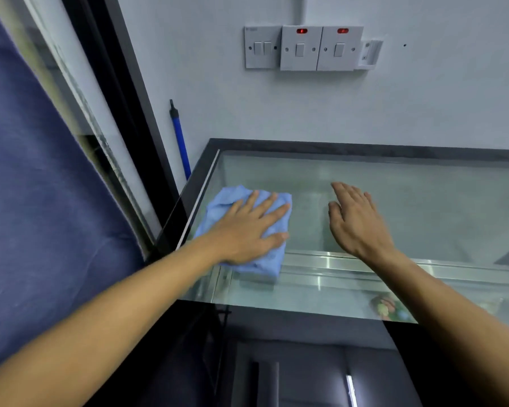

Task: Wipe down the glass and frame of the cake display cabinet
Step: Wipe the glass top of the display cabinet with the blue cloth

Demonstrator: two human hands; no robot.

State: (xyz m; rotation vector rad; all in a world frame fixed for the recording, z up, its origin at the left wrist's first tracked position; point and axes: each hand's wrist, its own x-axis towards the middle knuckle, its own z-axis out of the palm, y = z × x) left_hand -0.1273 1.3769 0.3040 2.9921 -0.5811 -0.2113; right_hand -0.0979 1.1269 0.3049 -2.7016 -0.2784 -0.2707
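Your left hand [247, 230] presses a blue cloth [241, 218] flat on the cabinet's glass top [423, 201].

The cloth lies near the glass top's far-left corner, just beside the dark frame [335, 146], your fingers straight and spread over it. Your right hand [356, 221] is over the middle of the glass, fingers straight and loosely together, holding nothing. On the wall behind are white switches [300, 48]; a blue handle [180, 142] leans beside the cabinet's left edge.
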